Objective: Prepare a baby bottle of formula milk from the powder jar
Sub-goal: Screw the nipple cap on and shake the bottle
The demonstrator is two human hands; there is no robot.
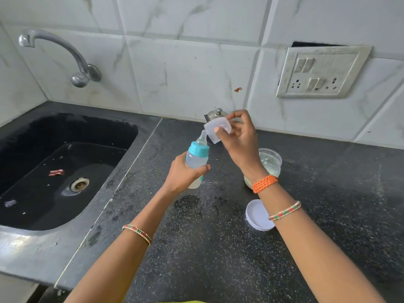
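Observation:
My left hand (185,174) grips a clear baby bottle (196,162) with a teal collar and a nipple on top, tilted slightly right above the dark counter. The bottle holds pale cloudy liquid. My right hand (239,138) holds the translucent bottle cap (218,129) by its rim, just above and to the right of the nipple. An open clear powder jar (270,162) stands on the counter behind my right wrist, partly hidden. Its white round lid (258,215) lies flat on the counter under my right forearm.
A black sink (65,169) with scraps near its drain fills the left side, a tap (54,51) above it. A steel lidded pot (216,113) sits at the wall behind the cap. A switch and socket plate (321,72) is on the tiled wall. Wet patches mark the counter (328,204).

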